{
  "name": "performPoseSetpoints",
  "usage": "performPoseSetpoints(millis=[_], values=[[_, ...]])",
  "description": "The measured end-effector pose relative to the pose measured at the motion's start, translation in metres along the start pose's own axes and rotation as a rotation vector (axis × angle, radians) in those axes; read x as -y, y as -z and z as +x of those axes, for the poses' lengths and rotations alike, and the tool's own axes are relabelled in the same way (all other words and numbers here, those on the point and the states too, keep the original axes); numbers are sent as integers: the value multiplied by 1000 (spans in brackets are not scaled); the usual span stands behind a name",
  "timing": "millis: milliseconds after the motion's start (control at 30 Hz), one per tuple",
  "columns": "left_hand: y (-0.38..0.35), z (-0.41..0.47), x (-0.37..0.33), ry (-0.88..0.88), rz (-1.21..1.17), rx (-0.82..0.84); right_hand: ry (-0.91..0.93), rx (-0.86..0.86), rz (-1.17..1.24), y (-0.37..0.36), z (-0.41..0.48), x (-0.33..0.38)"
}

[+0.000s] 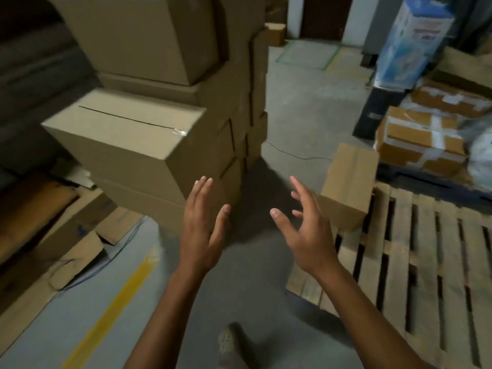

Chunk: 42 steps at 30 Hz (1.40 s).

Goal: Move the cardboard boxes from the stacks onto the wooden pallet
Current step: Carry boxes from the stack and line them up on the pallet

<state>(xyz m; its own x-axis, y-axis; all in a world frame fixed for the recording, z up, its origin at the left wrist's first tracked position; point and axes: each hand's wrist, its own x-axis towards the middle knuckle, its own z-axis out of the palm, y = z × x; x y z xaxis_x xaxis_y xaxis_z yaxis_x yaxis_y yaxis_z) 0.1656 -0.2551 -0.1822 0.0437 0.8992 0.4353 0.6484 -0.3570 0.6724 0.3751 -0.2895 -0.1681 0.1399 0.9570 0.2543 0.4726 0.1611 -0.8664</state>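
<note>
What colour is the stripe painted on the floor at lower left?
Yellow: the floor stripe shows in the head view, running diagonally.

Stacks (159, 129) left of the pallet (426, 249), a gap of floor between.
You have one box (348, 187) on the pallet's far left corner. Your right hand (306, 230) hangs just left of the pallet, near that box, and your left hand (202, 227) hangs further left, in front of the stacks' near corner. Taped boxes (420, 139) lie behind the pallet. Flat cardboard (66, 235) lies on the floor well left of the pallet, beyond the stacks. Your foot (226, 342) stands on the floor left of the pallet's near end.
</note>
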Motion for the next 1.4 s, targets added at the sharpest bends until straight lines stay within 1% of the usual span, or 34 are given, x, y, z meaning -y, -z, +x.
performPoseSetpoints(millis=[200, 333, 467, 600, 833, 933, 1067, 1167, 1233, 1333, 1400], values=[[69, 91, 29, -42, 38, -150, 147, 23, 57, -53, 75, 71], [112, 159, 44, -79, 54, -219, 213, -29, 80, -90, 134, 111], [145, 225, 59, -160, 50, -256, 260, -93, 74, -120, 191, 143], [166, 282, 69, -170, 7, -270, 280, -110, 73, -139, 240, 166], [167, 376, 80, -86, -89, -312, 249, -94, 53, -146, 339, 179], [154, 416, 89, -23, -166, -299, 210, -89, 47, -145, 390, 176], [131, 472, 96, 129, -357, -327, 150, -84, 90, -144, 471, 160], [112, 520, 104, 358, -617, -398, 52, -51, 185, -145, 540, 138], [97, 550, 113, 507, -743, -450, -21, -22, 243, -146, 583, 121], [72, 589, 123, 644, -789, -517, -134, 21, 366, -147, 638, 102], [56, 610, 126, 684, -784, -555, -202, 64, 443, -147, 667, 96]])
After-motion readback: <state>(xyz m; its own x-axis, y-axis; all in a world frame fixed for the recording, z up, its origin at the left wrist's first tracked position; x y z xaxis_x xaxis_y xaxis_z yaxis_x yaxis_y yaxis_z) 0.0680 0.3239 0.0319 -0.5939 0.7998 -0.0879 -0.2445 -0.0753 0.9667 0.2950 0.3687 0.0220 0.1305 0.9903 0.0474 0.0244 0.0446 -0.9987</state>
